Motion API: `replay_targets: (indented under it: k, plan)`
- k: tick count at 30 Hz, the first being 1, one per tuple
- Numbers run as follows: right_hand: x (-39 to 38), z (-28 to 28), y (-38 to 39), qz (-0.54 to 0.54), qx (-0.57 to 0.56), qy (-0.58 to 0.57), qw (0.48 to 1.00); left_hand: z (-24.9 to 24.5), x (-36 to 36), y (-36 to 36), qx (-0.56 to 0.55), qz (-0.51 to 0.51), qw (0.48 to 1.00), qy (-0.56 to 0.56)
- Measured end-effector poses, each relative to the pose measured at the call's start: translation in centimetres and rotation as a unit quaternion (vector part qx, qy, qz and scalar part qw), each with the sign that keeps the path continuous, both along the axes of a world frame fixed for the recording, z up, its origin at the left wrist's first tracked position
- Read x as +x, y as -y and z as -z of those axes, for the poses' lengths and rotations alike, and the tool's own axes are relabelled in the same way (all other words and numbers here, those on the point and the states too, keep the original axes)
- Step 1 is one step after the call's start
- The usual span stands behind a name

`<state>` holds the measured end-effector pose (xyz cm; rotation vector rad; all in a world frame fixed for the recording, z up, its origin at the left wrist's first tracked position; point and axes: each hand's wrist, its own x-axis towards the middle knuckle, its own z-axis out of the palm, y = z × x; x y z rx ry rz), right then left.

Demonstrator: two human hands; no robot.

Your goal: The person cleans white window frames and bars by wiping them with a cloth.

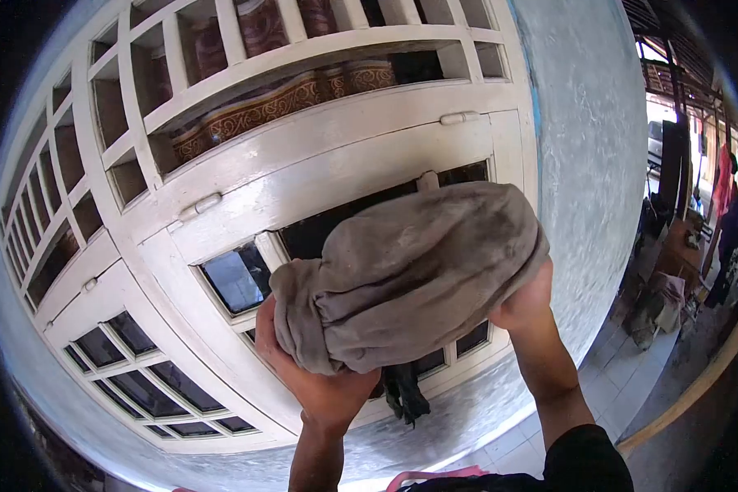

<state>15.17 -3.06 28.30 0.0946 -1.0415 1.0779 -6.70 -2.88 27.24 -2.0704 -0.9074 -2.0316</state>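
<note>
A bunched grey-brown cloth point(430, 271) fills the middle of the head view, raised in front of the window. My left hand point(324, 389) grips its gathered left end from below, the fingers mostly hidden behind the folds. At the rounded right end, my right hand point(526, 302) holds the cloth, its fingers also tucked out of sight. Dark smudges mark the fabric's upper right. Beneath the bundle hangs a black rag-like piece point(405, 395); where it is attached is hidden.
Behind the cloth is a white window frame point(246, 176) with glass panes and a slatted vent above. A patterned curtain point(287, 102) shows through it. The blue-grey wall point(586, 164) curves right. Tiled floor point(607, 381), a wooden pole point(697, 381) and hanging clothes point(726, 180) are at right.
</note>
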Motion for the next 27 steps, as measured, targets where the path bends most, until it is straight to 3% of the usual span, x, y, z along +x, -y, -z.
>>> replay_targets:
  k: [4, 6, 9, 12, 13, 15, 18, 20, 22, 25, 27]
  plan:
    - [-0.9, -0.2, 1.2, -0.138, 0.042, -0.001, 0.990, -1.2, -0.3, -0.8, 0.014, 0.001, 1.000, 0.026]
    - [-0.4, 1.7, 1.5, 0.009, -0.036, 0.087, 0.996, -1.6, -0.9, -1.0, 0.031, 0.012, 0.999, 0.038]
    - [1.7, 4.7, 1.1, 0.099, -0.085, 0.272, 0.954, -2.1, -2.1, -1.0, 0.058, -0.007, 0.998, 0.036]
    - [2.2, 5.4, 2.3, 0.298, 0.046, 0.455, 0.838, -2.6, -2.3, -0.8, 0.052, -0.046, 0.993, 0.095]
    - [1.5, 5.1, 2.6, 0.237, -0.039, 0.408, 0.881, -2.8, -2.4, -0.7, 0.046, -0.056, 0.989, 0.125]
    - [0.5, 4.4, 2.0, 0.203, -0.032, 0.326, 0.923, -2.8, -2.6, -0.6, 0.050, -0.077, 0.982, 0.167]
    - [1.6, 6.0, -0.4, 0.294, -0.036, 0.250, 0.922, -1.4, -3.0, -0.7, 0.104, -0.081, 0.990, 0.057]
    - [1.7, 6.8, -1.2, 0.474, -0.070, 0.168, 0.862, -1.2, -2.8, -0.4, 0.088, -0.111, 0.990, -0.010]
    - [2.5, 4.9, -1.7, 0.438, -0.047, 0.150, 0.885, -1.1, -2.2, -0.4, 0.065, -0.048, 0.997, -0.008]
    - [1.3, 0.0, -1.6, 0.476, 0.012, 0.090, 0.875, -1.1, -1.4, -0.9, 0.071, 0.012, 0.997, -0.013]
    - [0.3, -3.2, -3.1, 0.463, 0.028, 0.063, 0.884, -1.5, -0.8, -0.8, 0.083, -0.005, 0.996, -0.036]
